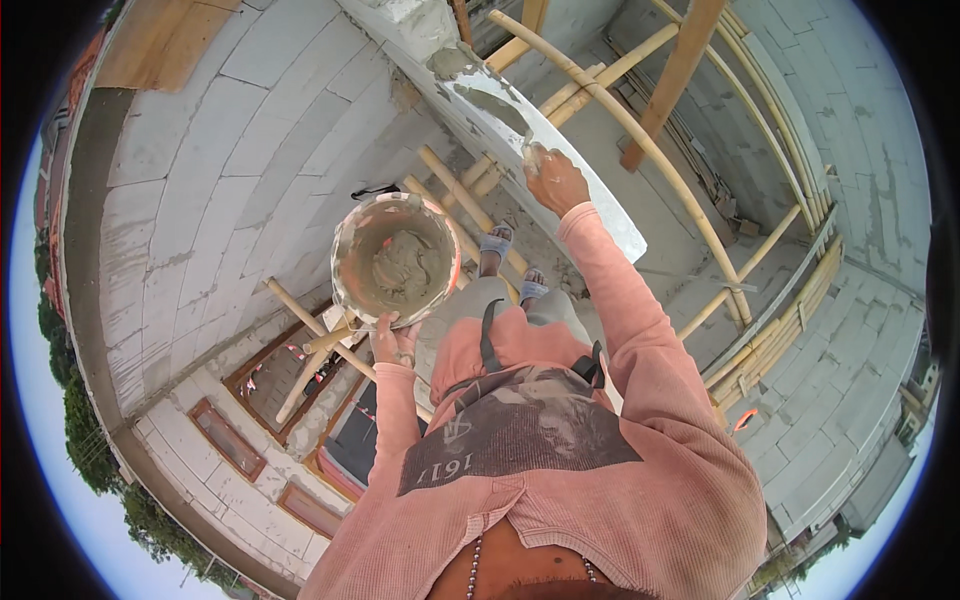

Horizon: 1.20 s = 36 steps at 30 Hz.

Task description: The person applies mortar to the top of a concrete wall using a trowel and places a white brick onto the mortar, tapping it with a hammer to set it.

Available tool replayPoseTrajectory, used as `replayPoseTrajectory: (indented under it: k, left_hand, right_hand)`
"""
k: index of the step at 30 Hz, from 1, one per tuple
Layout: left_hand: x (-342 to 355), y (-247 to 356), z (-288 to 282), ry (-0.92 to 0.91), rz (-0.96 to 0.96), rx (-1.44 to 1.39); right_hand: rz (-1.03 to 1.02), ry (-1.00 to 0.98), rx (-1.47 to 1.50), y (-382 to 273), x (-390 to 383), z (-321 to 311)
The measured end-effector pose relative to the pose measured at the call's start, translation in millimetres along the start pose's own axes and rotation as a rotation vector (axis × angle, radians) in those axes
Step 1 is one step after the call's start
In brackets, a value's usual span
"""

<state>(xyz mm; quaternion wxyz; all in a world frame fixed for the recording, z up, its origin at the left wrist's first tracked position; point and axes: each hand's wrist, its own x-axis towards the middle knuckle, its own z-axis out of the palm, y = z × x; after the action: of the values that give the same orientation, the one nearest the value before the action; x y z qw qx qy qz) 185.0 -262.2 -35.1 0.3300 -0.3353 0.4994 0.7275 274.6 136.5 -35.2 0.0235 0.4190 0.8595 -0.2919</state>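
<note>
My left hand [394,345] grips the near edge of a round bucket [347,275], its rim crusted with dried mortar. Inside the bucket lies wet grey mortar [410,265]. My right hand [557,180] is closed at the left edge of a pale wall block [595,195], beside a patch of wet mortar [495,108] spread along the block's far part. Whatever my right fingers hold is hidden; they look smeared with grey.
My sandalled feet [495,243] are among bamboo poles [455,185] high above a floor. More bamboo poles [640,130] and a wooden plank [670,85] cross at the right. A block wall [230,170] rises at the left, with window openings [228,437] lower down.
</note>
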Motion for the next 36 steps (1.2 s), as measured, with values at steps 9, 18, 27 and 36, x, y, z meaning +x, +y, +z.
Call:
replayPoseTrajectory:
  k: [9,18,27,36]
  left_hand:
    - [-4,-12,-18,0.057,0.028,-0.097]
    - [-19,-18,2,0.026,0.029,-0.073]
    - [-24,-19,3,0.037,-0.009,-0.040]
    - [-10,-24,20,0.035,0.000,-0.018]
  right_hand:
    - [0.037,-0.034,-0.067,9,-25,3]
    - [-0.038,0.228,0.015,6,7,-6]
    - [-0.066,0.257,-0.110,22,8,26]
    - [-0.002,0.142,-0.122,29,-3,3]
